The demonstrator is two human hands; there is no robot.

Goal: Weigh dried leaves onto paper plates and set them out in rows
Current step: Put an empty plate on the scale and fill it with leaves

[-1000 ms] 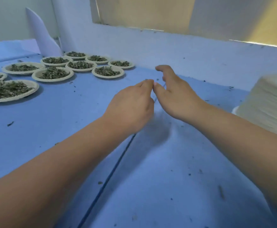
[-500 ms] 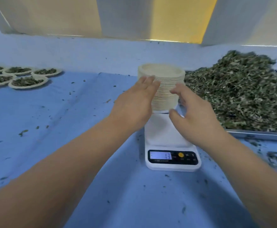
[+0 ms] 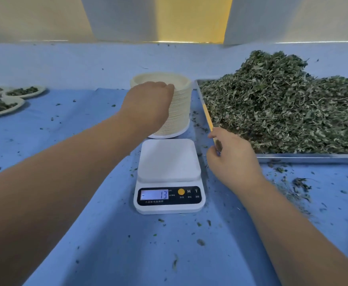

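A tall stack of paper plates [image 3: 180, 108] stands behind the white digital scale [image 3: 169, 159], whose platform is bare and whose display shows -13. My left hand [image 3: 148, 104] lies over the stack's top left, its fingers curled round the rim of the top plate. To the right, a metal tray [image 3: 305, 158] holds a big heap of dried leaves [image 3: 282, 108]. At the tray's near left corner my right hand [image 3: 233, 159] pinches the near end of a thin yellow stick [image 3: 207, 117] lying along the tray's left edge.
Three filled plates [image 3: 24, 91] show at the far left on the blue cloth [image 3: 86, 203]. Leaf crumbs are scattered around the scale and in front of the tray. A pale wall runs along the back of the table.
My view swung right from the rows of filled plates to the scale. My left hand went onto the stack's top; my right hand left the stack for the tray corner.
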